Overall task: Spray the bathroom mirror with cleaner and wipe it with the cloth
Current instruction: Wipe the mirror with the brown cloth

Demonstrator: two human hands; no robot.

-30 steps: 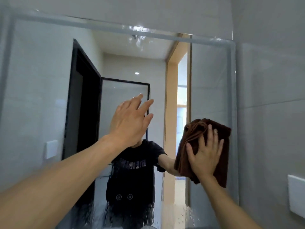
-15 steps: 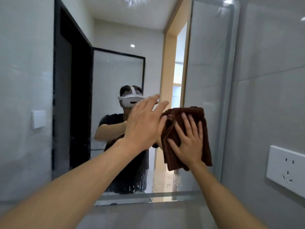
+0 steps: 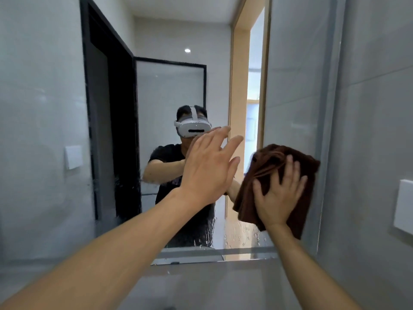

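The right hand (image 3: 278, 199) lies flat on a brown cloth (image 3: 277, 184), fingers spread out straight, and pushes it vs. the mirror (image 3: 292, 86). It doesn't curl round the cloth – it just presses on it. The cloth is bunched up and hangs down a bit under the hand, at the lower right part of the mirror, near the mirror's right edge.

The left hand (image 3: 209, 168) is up in front of the glass, just beside the cloth on its left. Its fingers are straight and a little apart, and it holds nothing. Can't tell if the fingertips touch the glass.

Small drops of water sit on the glass (image 3: 241, 238) low down, under the cloth, near the bottom edge.

In the mirror you can see the person's reflection w/ a white headset (image 3: 192, 127) and a dark shirt, a black door frame (image 3: 107, 108) and a light wood doorway (image 3: 238, 108) – all reflected. On the grey wall to the right of the mirror there is a white plate (image 3: 403, 206), partly cut off by the picture's edge.
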